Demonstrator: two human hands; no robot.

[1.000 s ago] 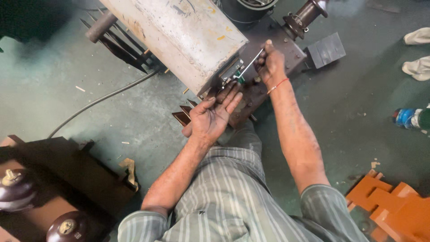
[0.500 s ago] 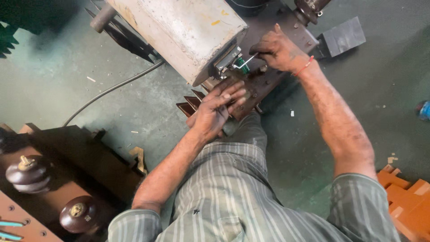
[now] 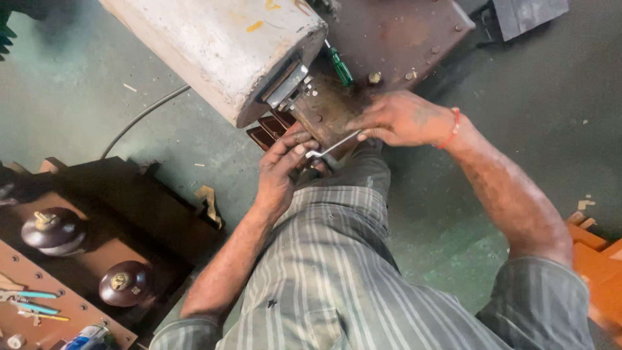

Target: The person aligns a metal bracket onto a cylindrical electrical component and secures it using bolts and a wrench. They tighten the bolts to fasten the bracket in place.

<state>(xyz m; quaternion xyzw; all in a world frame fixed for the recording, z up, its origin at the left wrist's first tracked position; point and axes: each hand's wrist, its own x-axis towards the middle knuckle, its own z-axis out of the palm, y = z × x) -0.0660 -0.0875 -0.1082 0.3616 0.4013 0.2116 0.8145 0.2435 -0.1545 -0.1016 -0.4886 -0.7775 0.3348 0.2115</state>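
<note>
A small L-shaped metal key [image 3: 332, 146] sits between my two hands, just below the brown metal block [image 3: 327, 113] at the end of a large whitish machine housing [image 3: 214, 45]. My right hand [image 3: 402, 120], with a red thread at the wrist, pinches the key's long end. My left hand [image 3: 282, 168] touches the key's bent end with its fingertips. A green-handled screwdriver [image 3: 340, 67] lies on the brown base plate [image 3: 402, 35] just above my right hand.
Two dark brown insulators [image 3: 55, 230] [image 3: 126, 283] stand on a rusty brown frame [image 3: 123, 214] at the lower left, with small hand tools [image 3: 32, 304] on a plate. A grey cable [image 3: 139, 120] runs over the green floor. Orange blocks [image 3: 599, 259] lie at the right edge.
My right hand came down from the top of the housing's end to the key near my left hand. The view moved closer and shifted.
</note>
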